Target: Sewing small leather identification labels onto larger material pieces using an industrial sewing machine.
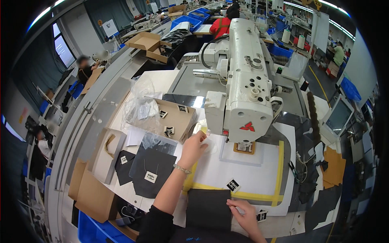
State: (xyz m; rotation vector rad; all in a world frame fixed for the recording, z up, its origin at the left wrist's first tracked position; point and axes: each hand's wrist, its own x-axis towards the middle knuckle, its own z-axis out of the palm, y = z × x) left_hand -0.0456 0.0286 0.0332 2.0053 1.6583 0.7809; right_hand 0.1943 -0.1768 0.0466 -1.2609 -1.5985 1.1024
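Note:
A black rectangular fabric piece (pixel 208 210) lies at the table's front edge, close to my body. My right hand (pixel 244 214) pinches its right edge between thumb and fingers. My left hand (pixel 195 148) reaches forward to the left of the sewing machine head (pixel 249 93), fingers bent but apart. Its fingertips are beside a small white and yellow item (pixel 201 127), and I cannot tell if they touch it. Under the machine head sits a brown-framed clamp (pixel 244 148) over a white sheet edged with yellow tape (pixel 280 170). A black and white label (pixel 233 185) lies just beyond the fabric piece.
Left of my arm, dark cut pieces (pixel 154 166) lie beside a shallow cardboard box (pixel 182 117) with several labels and clear plastic (pixel 142 105). An open carton (pixel 91 190) stands at the left edge. Scissors (pixel 292 168), fabric scraps and a monitor (pixel 338 117) are at right.

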